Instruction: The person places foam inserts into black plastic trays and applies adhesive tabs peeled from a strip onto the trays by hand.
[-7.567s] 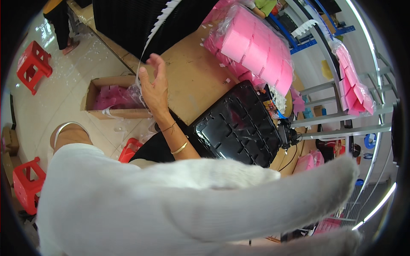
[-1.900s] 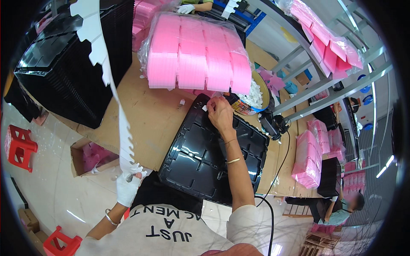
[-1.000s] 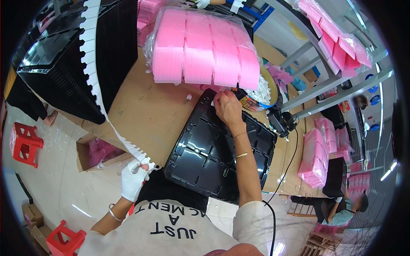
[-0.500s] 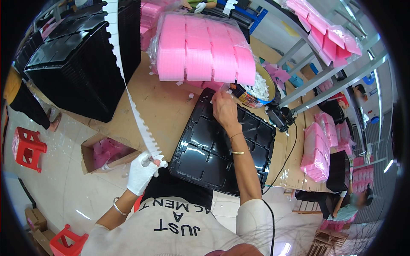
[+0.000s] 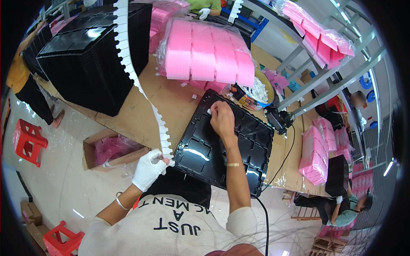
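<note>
A black plastic tray point(image 5: 198, 147) with molded compartments lies tilted on the table before me, its near corner at my waist. My left hand point(image 5: 147, 170), in a white glove with bare fingertips, pinches the lower end of a long white notched strip point(image 5: 145, 96). That strip runs upward past the top of the view. Over the upper left part of the tray, my bare right hand point(image 5: 222, 119) has its fingers closed. A small white piece point(image 5: 209, 111) shows at its fingertips; its exact kind is too small to tell.
Bagged pink foam sheets point(image 5: 209, 51) rest behind the tray. A tall stack of black trays point(image 5: 85, 72) stands left. Right of the foam is a round tub point(image 5: 256, 96) of white scraps. A black cable point(image 5: 290, 149) runs beside the tray. A cardboard box point(image 5: 89, 153) sits below the table edge.
My right hand has drawn back from the tray's far edge, toward me and over its surface. The left hand still holds the strip, slightly shifted right.
</note>
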A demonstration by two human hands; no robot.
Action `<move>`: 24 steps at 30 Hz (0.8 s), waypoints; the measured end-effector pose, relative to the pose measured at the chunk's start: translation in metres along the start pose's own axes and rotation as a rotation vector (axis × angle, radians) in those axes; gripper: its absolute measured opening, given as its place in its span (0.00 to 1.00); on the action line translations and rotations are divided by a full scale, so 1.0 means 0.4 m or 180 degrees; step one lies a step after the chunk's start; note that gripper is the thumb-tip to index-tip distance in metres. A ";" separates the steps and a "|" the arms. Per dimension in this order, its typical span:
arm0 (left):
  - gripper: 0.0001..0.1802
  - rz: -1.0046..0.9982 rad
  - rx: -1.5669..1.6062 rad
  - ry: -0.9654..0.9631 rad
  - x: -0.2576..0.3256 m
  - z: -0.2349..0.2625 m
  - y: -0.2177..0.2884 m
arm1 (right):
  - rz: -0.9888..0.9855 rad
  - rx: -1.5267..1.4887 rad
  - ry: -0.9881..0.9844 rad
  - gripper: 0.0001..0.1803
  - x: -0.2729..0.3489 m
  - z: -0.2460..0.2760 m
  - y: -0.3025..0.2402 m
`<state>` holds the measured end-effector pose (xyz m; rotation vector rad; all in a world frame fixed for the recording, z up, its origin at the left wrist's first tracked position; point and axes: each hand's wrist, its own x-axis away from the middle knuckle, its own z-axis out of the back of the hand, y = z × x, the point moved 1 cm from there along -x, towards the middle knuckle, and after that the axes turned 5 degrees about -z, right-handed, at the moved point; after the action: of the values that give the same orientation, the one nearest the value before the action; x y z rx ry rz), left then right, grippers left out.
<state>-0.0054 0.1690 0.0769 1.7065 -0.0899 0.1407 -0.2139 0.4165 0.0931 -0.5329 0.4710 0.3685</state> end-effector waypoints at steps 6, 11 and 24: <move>0.08 0.0121 0.0519 -0.0002 -0.005 -0.029 0.025 | -0.1600 -0.2607 -0.0861 0.03 0.226 0.121 -0.187; 0.09 0.0387 0.0478 -0.0038 0.004 -0.046 0.024 | -0.1776 -0.2988 -0.0791 0.04 0.276 0.141 -0.211; 0.07 -0.0045 0.0051 0.0056 -0.013 -0.058 -0.074 | -0.0426 0.0150 0.0240 0.02 -0.096 -0.052 0.095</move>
<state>-0.0072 0.1958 0.0504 1.7212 -0.0637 0.1462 -0.2700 0.4270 0.0820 -0.5309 0.5126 0.2093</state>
